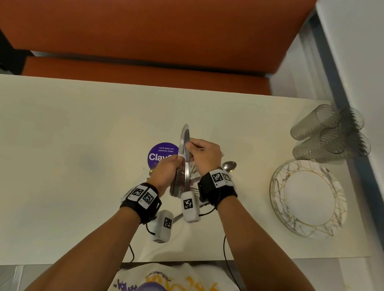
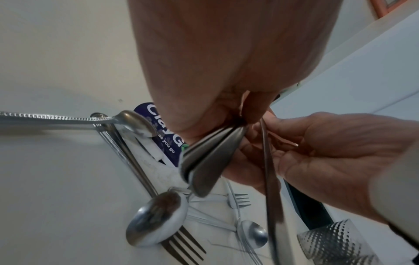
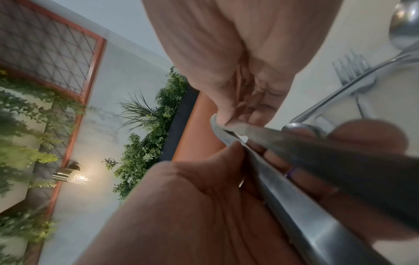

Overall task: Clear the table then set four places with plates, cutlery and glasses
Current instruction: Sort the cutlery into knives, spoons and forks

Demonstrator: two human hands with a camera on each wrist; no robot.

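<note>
Over the middle of the pale cream counter (image 1: 68, 131), the left hand (image 1: 165, 170) gripped a bunch of steel table knives (image 1: 180, 165) while the right hand (image 1: 202, 157) pinched one knife blade beside them (sorting cutlery, I judged). Loose steel spoons and forks (image 2: 158, 220) lay beneath; next, dealing knives to places, clear of the stacked marble-patterned plates (image 1: 309, 198)

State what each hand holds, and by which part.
The left hand holds a bundle of knives near mid-length; the right hand pinches one knife by its upper part.

Probably an office pantry: booth seat (image 1: 152, 21), "pantries clean" sticker (image 1: 161, 153).
</note>
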